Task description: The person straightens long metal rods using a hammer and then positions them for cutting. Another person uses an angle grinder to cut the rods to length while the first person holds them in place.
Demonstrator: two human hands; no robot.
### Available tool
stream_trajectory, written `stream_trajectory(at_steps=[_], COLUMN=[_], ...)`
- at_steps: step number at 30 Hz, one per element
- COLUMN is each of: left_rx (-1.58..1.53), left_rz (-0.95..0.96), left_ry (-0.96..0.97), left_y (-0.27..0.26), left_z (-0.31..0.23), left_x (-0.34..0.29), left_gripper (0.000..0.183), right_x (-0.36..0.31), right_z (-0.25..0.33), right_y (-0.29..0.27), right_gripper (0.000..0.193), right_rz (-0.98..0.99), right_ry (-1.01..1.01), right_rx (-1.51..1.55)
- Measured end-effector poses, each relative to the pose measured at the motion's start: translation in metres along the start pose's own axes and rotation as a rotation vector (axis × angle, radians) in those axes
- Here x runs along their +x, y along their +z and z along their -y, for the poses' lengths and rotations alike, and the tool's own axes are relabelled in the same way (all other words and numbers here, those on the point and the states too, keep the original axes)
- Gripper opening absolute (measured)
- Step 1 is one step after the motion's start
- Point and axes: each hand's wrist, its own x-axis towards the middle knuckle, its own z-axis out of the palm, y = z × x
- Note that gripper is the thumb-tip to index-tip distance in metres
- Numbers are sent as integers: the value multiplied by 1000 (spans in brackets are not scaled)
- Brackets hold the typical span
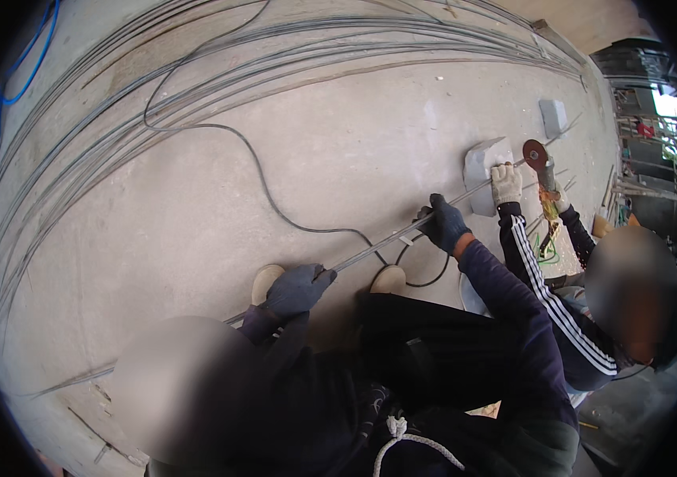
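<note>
A bundle of thin steel rods (390, 240) runs diagonally up to the right. My left hand (299, 289), in a dark glove, is closed round its lower part. Farther along, my right hand (442, 224), gloved alike, grips the same rods. Beyond it, a co-worker's pale-gloved hand (506, 184) presses the rods by a grey concrete block (479, 165). The co-worker's other hand (560, 195) is at an angle grinder (546, 176), whose reddish-brown disc (535, 154) is at the rods. Whether the disc touches them, I cannot tell.
Long steel rods (275, 49) lie across the far floor. A black cable (255, 163) winds over the concrete toward my feet. Another block (552, 118) sits behind the grinder. The co-worker's striped sleeve (541, 274) is close on my right. A blue hose (27, 67) lies far left.
</note>
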Motion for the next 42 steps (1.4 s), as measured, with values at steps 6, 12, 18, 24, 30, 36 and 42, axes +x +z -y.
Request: stream_trajectory(at_steps=[6, 12, 18, 24, 30, 36, 42], left_rx=[-2, 30, 35, 5, -17, 8, 22], left_rz=[-1, 19, 10, 41, -12, 9, 19], left_ry=[24, 25, 23, -45, -15, -18, -14], left_y=[-8, -7, -7, -7, -3, -3, -4], left_z=[-7, -4, -4, -3, 3, 3, 3], left_x=[-8, -6, -9, -8, -9, -8, -7], left_gripper=[50, 50, 51, 53, 54, 54, 55], right_x=[0, 1, 2, 4, 23, 40, 16], right_z=[2, -1, 2, 0, 1, -4, 4], right_y=[4, -1, 3, -4, -36, -51, -22], right_gripper=[23, 21, 21, 18, 9, 20, 11], right_rz=[-12, 156, -24, 34, 411, 370, 106], right_ry=[-3, -333, 5, -37, -178, -379, 45], right_rx=[-50, -647, -37, -94, -432, -820, 0])
